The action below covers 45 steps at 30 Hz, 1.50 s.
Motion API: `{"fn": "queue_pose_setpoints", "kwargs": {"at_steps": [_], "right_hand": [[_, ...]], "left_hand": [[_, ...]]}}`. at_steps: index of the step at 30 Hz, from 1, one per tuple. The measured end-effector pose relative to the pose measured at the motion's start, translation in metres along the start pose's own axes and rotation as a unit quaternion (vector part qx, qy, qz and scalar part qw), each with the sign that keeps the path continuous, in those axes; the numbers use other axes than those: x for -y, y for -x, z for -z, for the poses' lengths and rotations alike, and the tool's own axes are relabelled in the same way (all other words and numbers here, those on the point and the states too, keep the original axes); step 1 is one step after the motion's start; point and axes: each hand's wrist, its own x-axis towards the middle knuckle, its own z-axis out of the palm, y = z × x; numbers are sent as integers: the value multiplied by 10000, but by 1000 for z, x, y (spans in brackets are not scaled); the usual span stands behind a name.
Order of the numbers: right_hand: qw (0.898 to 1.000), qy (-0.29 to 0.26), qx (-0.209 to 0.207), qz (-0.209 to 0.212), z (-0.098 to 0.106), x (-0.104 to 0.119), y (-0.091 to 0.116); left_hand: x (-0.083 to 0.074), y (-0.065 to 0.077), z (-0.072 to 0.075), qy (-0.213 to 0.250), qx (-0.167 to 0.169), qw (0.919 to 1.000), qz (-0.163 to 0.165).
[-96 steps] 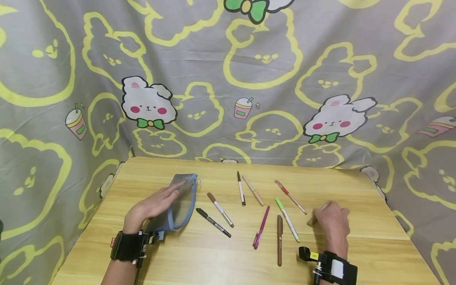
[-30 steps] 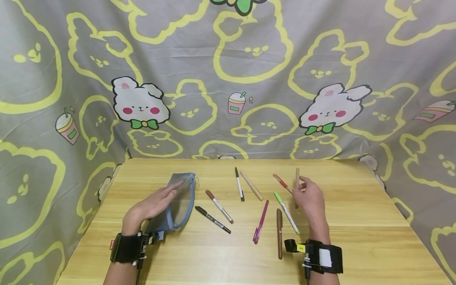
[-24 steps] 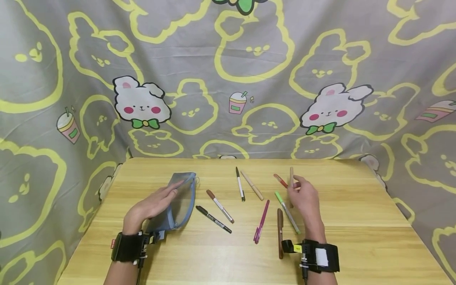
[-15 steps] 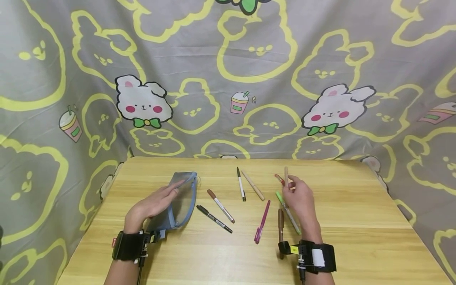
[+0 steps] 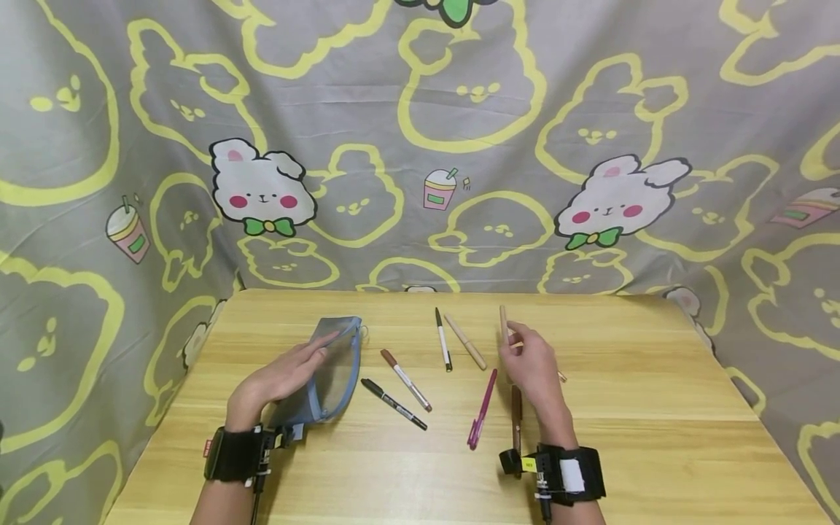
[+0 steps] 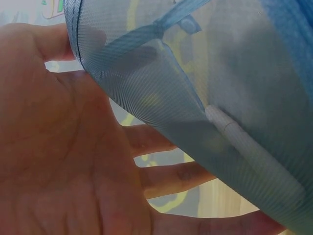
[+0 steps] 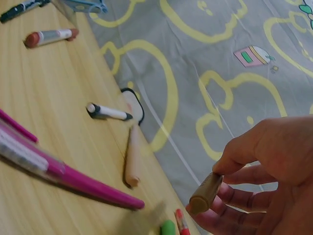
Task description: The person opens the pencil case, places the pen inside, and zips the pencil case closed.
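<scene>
My left hand [image 5: 282, 375] rests with straight fingers on a blue-grey mesh pencil pouch [image 5: 337, 368] at the table's left. The pouch's blue-edged mouth gapes to the right. Through the mesh in the left wrist view, a pale pen [image 6: 254, 152] shows inside, with my fingers behind the pouch. My right hand [image 5: 537, 368] pinches a tan marker [image 5: 504, 321] between thumb and fingers, one end pointing at the back wall. Below it in the right wrist view appear a green pen end [image 7: 167, 227] and a red pen end [image 7: 182, 222]; most of both is hidden.
Between the hands lie a black marker [image 5: 394, 403], a brown-capped marker [image 5: 405, 379], a white pen with black ends [image 5: 443, 339], another tan marker [image 5: 464, 341], a magenta pen [image 5: 483, 408] and a brown pen [image 5: 516, 408]. Patterned grey cloth [image 5: 367, 109] encloses the wooden table [image 5: 420, 474].
My right hand picked up the tan marker at the right and has carried it leftward, now covering the green and red pens. The left hand and pouch have hardly moved.
</scene>
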Motion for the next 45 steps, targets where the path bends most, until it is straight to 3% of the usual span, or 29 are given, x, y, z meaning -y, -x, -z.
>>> {"fn": "queue_pose_setpoints", "kwargs": {"at_steps": [12, 41, 45], "right_hand": [[9983, -562, 139, 94, -20, 8, 4], [9950, -752, 613, 217, -58, 37, 15], [9940, -786, 666, 379, -63, 42, 18]], "left_hand": [[-2, -1, 2, -36, 3, 10000, 3], [-2, 0, 1, -85, 14, 9999, -118], [-1, 1, 0, -116, -27, 9998, -161]]}}
